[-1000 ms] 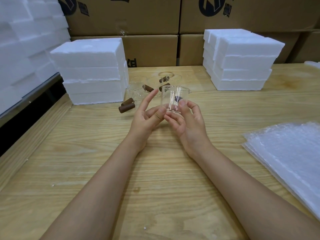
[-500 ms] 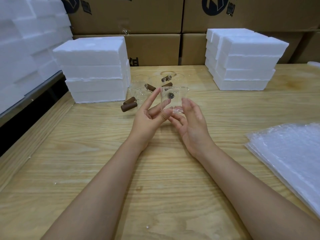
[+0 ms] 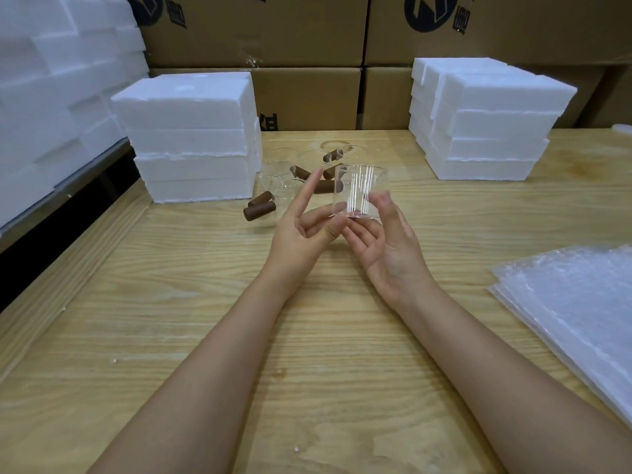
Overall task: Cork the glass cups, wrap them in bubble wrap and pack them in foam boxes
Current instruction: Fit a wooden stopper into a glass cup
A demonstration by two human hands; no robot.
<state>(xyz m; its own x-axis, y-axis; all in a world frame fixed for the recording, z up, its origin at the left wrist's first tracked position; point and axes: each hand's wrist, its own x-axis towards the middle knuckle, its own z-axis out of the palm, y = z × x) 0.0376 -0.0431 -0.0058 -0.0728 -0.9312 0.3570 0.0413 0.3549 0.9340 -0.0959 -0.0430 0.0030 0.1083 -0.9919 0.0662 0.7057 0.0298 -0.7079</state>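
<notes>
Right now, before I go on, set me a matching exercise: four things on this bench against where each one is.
Things:
1 glass cup
2 bubble wrap sheets
3 two loose corks
4 cardboard cartons

Places:
A on the table beside the left foam stack
B held up between left hand and right hand
C flat at the table's right edge
D stacked behind the table

Pairs: 1-B, 2-C, 3-A, 4-D

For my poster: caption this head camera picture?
Left hand and right hand hold a glass cup near corks and foam boxes.
</notes>
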